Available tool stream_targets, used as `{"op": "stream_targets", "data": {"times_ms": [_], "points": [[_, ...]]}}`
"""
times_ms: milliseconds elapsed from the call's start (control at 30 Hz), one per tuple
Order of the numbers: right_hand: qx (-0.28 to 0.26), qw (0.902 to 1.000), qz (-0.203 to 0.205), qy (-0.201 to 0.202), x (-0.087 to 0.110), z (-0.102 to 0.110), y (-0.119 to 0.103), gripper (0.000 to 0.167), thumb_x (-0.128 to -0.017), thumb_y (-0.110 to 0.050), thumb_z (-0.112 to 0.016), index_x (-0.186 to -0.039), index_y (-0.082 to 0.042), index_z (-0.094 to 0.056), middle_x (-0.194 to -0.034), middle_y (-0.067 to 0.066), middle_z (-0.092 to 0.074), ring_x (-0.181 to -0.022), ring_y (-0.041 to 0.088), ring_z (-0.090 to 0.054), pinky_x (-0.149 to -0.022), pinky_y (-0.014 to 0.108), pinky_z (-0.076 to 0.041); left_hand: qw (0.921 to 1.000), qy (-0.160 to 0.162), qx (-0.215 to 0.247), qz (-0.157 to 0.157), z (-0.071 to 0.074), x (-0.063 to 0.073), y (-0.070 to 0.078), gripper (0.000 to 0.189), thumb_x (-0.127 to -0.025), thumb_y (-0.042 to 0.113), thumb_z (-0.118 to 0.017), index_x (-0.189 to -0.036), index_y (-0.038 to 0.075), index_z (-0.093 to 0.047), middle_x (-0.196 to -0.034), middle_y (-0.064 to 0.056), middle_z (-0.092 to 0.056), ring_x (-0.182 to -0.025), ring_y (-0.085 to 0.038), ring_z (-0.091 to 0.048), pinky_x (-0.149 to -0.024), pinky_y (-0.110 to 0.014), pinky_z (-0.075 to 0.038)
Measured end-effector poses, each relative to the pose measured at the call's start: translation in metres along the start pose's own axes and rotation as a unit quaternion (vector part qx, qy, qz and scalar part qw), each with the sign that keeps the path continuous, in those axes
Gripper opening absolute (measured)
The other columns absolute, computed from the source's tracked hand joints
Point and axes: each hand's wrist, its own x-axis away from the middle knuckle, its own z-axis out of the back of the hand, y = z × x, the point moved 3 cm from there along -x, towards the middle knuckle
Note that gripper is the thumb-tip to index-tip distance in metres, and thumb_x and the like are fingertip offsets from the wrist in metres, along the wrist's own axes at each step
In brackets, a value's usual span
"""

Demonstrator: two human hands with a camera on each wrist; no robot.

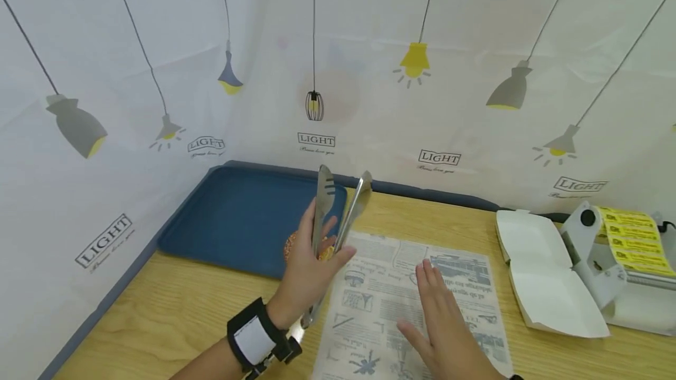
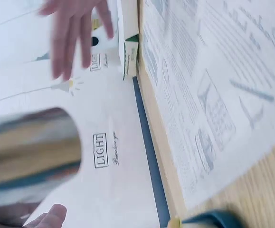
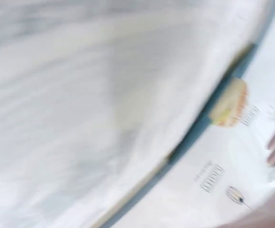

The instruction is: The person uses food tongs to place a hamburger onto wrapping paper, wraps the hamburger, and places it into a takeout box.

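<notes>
My left hand holds a pair of metal tongs, their arms spread and tips pointing up and away. Behind that hand, a burger with a seeded bun shows partly at the near right edge of the blue tray; the right wrist view shows more of the burger, blurred. My right hand is over the printed paper sheet, fingers extended and holding nothing. In the left wrist view the tongs' shiny metal looms close and blurred.
An unfolded white box lies right of the paper. Beyond it stands a label dispenser with a roll of yellow labels. White sheeting printed with lamps walls the wooden table at the back and left.
</notes>
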Motion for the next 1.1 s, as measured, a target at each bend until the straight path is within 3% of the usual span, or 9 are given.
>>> {"op": "stream_targets", "data": {"times_ms": [133, 300, 500, 667, 733, 833, 933, 1067, 1100], "points": [[-0.121, 0.9885, 0.055, 0.073, -0.006, 0.019, -0.023, 0.082, -0.102, -0.026, -0.052, -0.157, -0.026, 0.009, -0.166, -0.002, 0.009, -0.153, 0.022, 0.002, -0.112, 0.068, -0.017, 0.9992, -0.022, 0.031, -0.013, -0.021, 0.003, 0.002, 0.098, -0.089, 0.018, -0.072, -0.157, 0.032, -0.003, -0.164, 0.002, -0.009, -0.145, -0.021, -0.033, -0.112, -0.047, -0.038], [-0.176, 0.9680, 0.129, 0.123, -0.014, 0.033, -0.042, 0.068, -0.105, -0.017, -0.042, -0.159, -0.020, 0.000, -0.166, 0.000, 0.001, -0.153, 0.013, -0.002, -0.122, 0.023, -0.003, 0.9982, -0.048, 0.033, 0.012, -0.039, 0.007, 0.000, 0.099, -0.088, 0.029, -0.073, -0.157, 0.032, -0.001, -0.164, 0.002, -0.009, -0.145, -0.017, -0.033, -0.113, -0.041, -0.039], [-0.196, 0.9636, 0.145, 0.109, -0.017, 0.033, -0.045, 0.063, -0.107, -0.021, -0.036, -0.159, -0.019, -0.002, -0.166, 0.000, 0.001, -0.153, 0.014, -0.001, -0.119, 0.061, -0.009, 0.9966, -0.064, 0.035, 0.039, -0.050, 0.013, -0.004, 0.103, -0.086, 0.031, -0.075, -0.156, 0.035, 0.000, -0.163, 0.001, -0.011, -0.146, -0.017, -0.032, -0.113, -0.039, -0.038], [-0.199, 0.9641, 0.145, 0.098, -0.016, 0.030, -0.040, 0.063, -0.106, -0.017, -0.035, -0.159, -0.020, 0.000, -0.166, 0.000, 0.002, -0.153, 0.016, 0.001, -0.121, 0.022, 0.000, 0.9948, -0.088, 0.043, 0.025, -0.058, 0.014, -0.006, 0.102, -0.086, 0.031, -0.074, -0.156, 0.035, 0.000, -0.163, 0.002, -0.011, -0.145, -0.017, -0.032, -0.113, -0.038, -0.037], [-0.204, 0.9627, 0.145, 0.101, -0.016, 0.029, -0.040, 0.061, -0.107, -0.019, -0.033, -0.159, -0.019, 0.000, -0.166, 0.000, 0.003, -0.153, 0.016, 0.000, -0.119, 0.018, 0.000, 0.9923, -0.109, 0.055, 0.021, -0.060, 0.015, -0.007, 0.091, -0.094, 0.033, -0.065, -0.156, 0.034, 0.002, -0.164, 0.002, -0.007, -0.147, -0.017, -0.030, -0.115, -0.040, -0.035], [-0.222, 0.9588, 0.144, 0.104, -0.016, 0.030, -0.039, 0.059, -0.108, -0.024, -0.029, -0.158, -0.019, 0.002, -0.166, 0.001, 0.005, -0.153, 0.017, 0.001, -0.120, 0.023, -0.001, 0.9847, -0.156, 0.075, 0.019, -0.061, 0.016, -0.007, 0.064, -0.106, 0.040, -0.032, -0.156, 0.032, 0.008, -0.164, 0.002, 0.003, -0.150, -0.020, -0.021, -0.118, -0.049, -0.027], [-0.243, 0.9553, 0.136, 0.099, -0.018, 0.031, -0.038, 0.059, -0.109, -0.030, -0.026, -0.158, -0.021, 0.006, -0.165, 0.000, 0.008, -0.153, 0.022, 0.003, -0.123, 0.043, -0.003, 0.9708, -0.216, 0.100, 0.027, -0.062, 0.018, -0.005, 0.058, -0.102, 0.053, 0.002, -0.154, 0.031, 0.016, -0.163, 0.004, 0.016, -0.152, -0.022, -0.008, -0.121, -0.055, -0.015], [-0.261, 0.9542, 0.118, 0.086, -0.020, 0.031, -0.036, 0.060, -0.108, -0.035, -0.025, -0.157, -0.026, 0.010, -0.165, -0.001, 0.012, -0.152, 0.028, 0.006, -0.110, 0.075, -0.005, 0.9458, -0.282, 0.149, 0.061, -0.065, 0.022, -0.002, 0.076, -0.091, 0.069, 0.012, -0.152, 0.026, 0.026, -0.161, 0.001, 0.026, -0.152, -0.025, 0.005, -0.122, -0.055, -0.002], [-0.262, 0.9539, 0.118, 0.086, -0.021, 0.031, -0.036, 0.061, -0.108, -0.035, -0.025, -0.156, -0.026, 0.011, -0.165, 0.000, 0.012, -0.151, 0.029, 0.006, -0.115, 0.069, -0.006, 0.9392, -0.293, 0.164, 0.072, -0.066, 0.023, -0.001, 0.079, -0.089, 0.071, 0.012, -0.151, 0.024, 0.027, -0.161, 0.000, 0.026, -0.152, -0.025, 0.007, -0.122, -0.054, 0.000]]}}
